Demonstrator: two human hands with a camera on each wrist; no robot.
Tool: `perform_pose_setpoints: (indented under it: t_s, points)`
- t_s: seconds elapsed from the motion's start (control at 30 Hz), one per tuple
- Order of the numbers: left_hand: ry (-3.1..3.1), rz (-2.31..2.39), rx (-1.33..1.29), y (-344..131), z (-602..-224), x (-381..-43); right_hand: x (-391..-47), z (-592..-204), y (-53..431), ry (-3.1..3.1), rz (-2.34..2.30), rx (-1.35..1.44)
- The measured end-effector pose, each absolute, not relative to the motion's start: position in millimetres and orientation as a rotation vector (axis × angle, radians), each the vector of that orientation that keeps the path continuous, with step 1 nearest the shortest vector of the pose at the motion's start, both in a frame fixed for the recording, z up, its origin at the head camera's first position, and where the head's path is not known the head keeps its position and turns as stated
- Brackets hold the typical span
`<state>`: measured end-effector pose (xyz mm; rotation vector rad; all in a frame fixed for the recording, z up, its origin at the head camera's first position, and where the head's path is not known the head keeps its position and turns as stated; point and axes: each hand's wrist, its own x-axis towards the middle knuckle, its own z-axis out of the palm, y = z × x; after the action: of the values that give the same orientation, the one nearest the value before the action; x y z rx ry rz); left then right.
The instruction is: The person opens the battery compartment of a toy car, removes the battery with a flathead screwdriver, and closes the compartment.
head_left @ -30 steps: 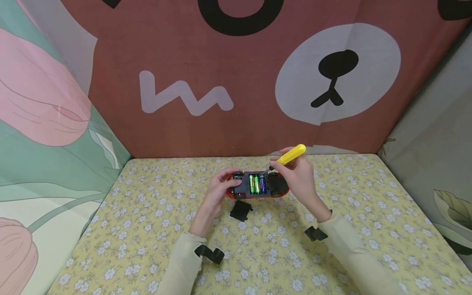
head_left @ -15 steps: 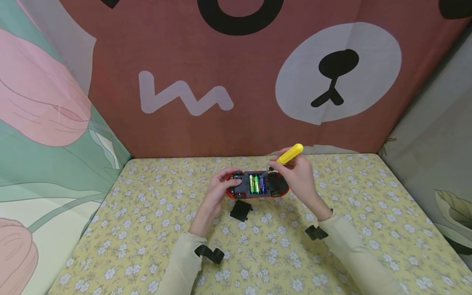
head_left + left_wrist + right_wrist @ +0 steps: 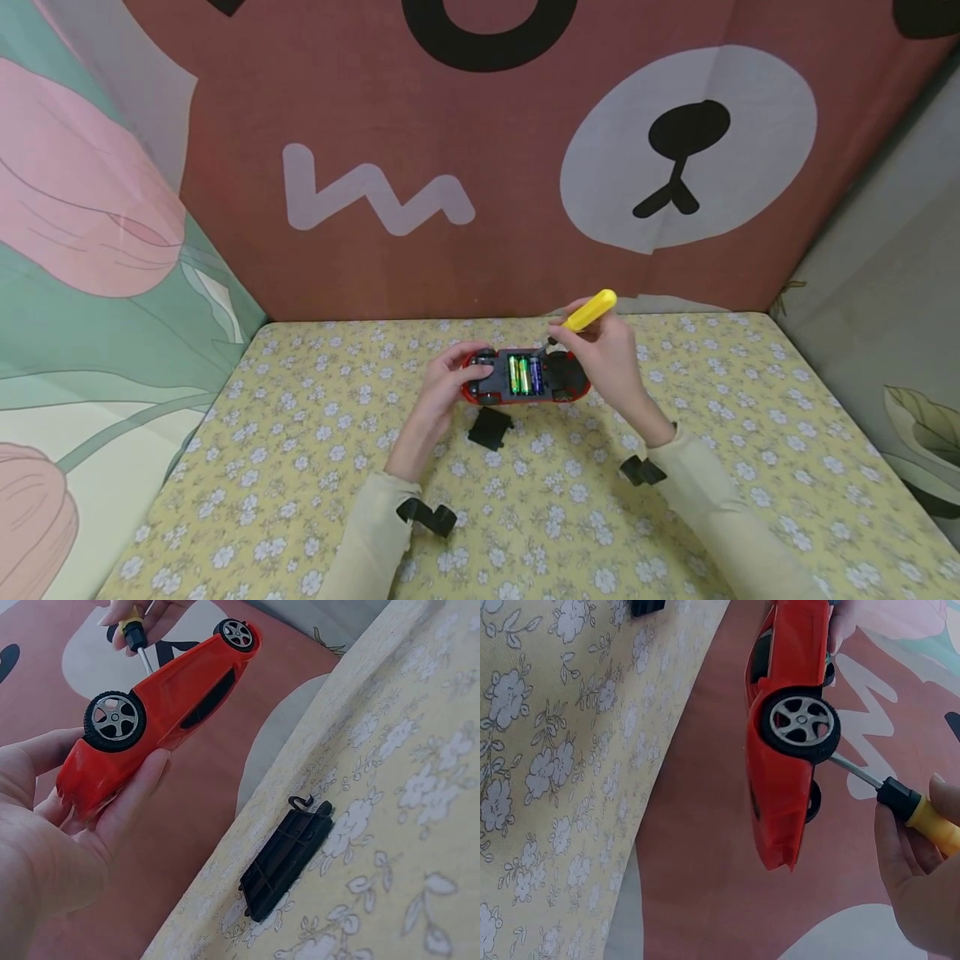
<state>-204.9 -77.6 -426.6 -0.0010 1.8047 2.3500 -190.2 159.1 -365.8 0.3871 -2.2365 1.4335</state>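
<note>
My left hand [image 3: 435, 392] grips one end of a red toy car [image 3: 497, 387], turned with its wheels and grey underside toward me. Several green and purple batteries [image 3: 524, 376] lie in the uncovered battery compartment. In my right hand [image 3: 617, 362] is a screwdriver [image 3: 591, 311] with a yellow handle, pinched between thumb and fingers. Its metal shaft [image 3: 855, 770] points at the underside near a wheel, beside the batteries; the wheel hides the tip in the right wrist view. The car [image 3: 169, 705] is held above the table, apart from it.
A black battery cover [image 3: 491, 428] lies on the floral tablecloth [image 3: 555, 517], just below the car. A printed cloth wall [image 3: 517, 258] with a bear face rises behind the table's back edge. More cloth walls stand at both sides.
The screwdriver handle has tilted slightly to the left and the car has shifted a touch to the right. Both hands keep their hold, and the cover lies where it was.
</note>
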Motion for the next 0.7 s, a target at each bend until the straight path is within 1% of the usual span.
perform_pose_setpoints:
  t_s: [0.4, 0.7]
  points:
    - [1.780, 2.359, 0.033, -76.5, -425.4, -204.5, -192.0, -362.6, 161.4, -2.235, 1.440, 0.430]
    - [1.770, 2.354, 0.057, -76.6, -425.9, -204.0, -195.1, -359.3, 163.3, -2.302, 1.416, 0.371]
